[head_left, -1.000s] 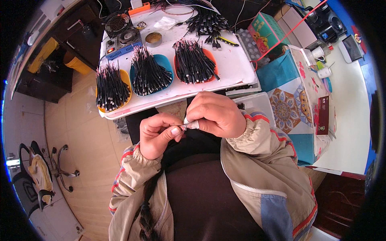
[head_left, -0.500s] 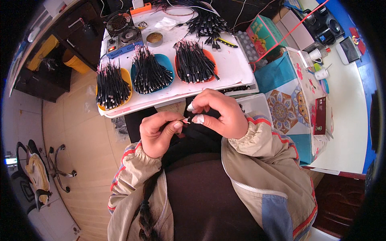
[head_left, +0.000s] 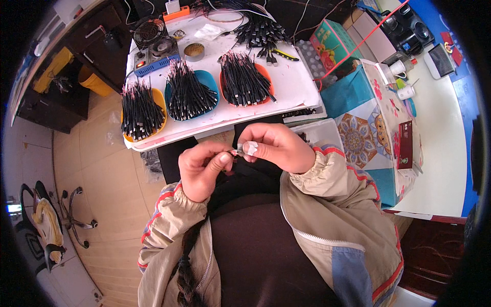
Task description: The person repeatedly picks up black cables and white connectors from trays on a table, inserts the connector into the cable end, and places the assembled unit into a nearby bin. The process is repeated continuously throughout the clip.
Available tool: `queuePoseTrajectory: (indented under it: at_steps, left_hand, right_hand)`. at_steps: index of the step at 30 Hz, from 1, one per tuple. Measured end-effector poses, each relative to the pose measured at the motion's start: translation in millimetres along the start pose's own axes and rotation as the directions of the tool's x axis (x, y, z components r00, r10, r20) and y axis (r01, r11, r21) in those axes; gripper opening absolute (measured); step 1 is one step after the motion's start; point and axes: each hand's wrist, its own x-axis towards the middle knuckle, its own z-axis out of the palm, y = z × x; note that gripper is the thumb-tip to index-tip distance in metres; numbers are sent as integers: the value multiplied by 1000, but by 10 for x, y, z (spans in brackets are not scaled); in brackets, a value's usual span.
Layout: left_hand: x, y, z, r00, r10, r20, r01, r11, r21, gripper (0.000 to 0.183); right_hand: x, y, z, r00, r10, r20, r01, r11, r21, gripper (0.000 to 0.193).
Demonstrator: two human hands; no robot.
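Over my lap, my left hand [head_left: 203, 166] pinches a short black cable [head_left: 235, 153] whose end shows pinkish-red wires between thumb and forefinger. My right hand [head_left: 276, 147] is closed at that same wire end, thumb pressed to forefinger, with white tape [head_left: 250, 148] wrapped round its thumb tip. Both hands' fingertips meet at the wires. Most of the cable is hidden by the fingers and the dark clothing below. Beyond the hands, bundles of black cables stand in a yellow tray [head_left: 162, 113], a blue tray [head_left: 210, 82] and an orange tray [head_left: 265, 74] on the white table [head_left: 302, 92].
At the table's back are a blue-fronted device [head_left: 156, 62], a small fan [head_left: 149, 33], a round tin [head_left: 194, 51] and a heap of black cables [head_left: 261, 31]. A yellow-handled tool [head_left: 285, 55] lies beside the heap. A patterned cloth-covered surface [head_left: 358, 135] stands to the right.
My right thumb and fingers, apart before, have closed in on the cable's wire end and now touch my left fingertips. My left hand has stayed nearly in place.
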Motion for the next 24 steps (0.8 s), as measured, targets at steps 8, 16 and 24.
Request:
queuePoseTrajectory:
  at_steps: [8,16,24]
  left_hand:
    - [-11,-45,60,936,-305,176,339,647,-683,14]
    - [26,-37,49,942,-294,160,331,748,-575,12]
    - [68,-21,-17,981,-195,6,188,936,-297,10]
  right_hand:
    - [181,-71,-47,687,-670,282,630,354,-691,14]
    - [116,94,66,830,-558,22,492,712,-500,12]
    - [198,81,-151,839,-528,132,516,694,-502,15]
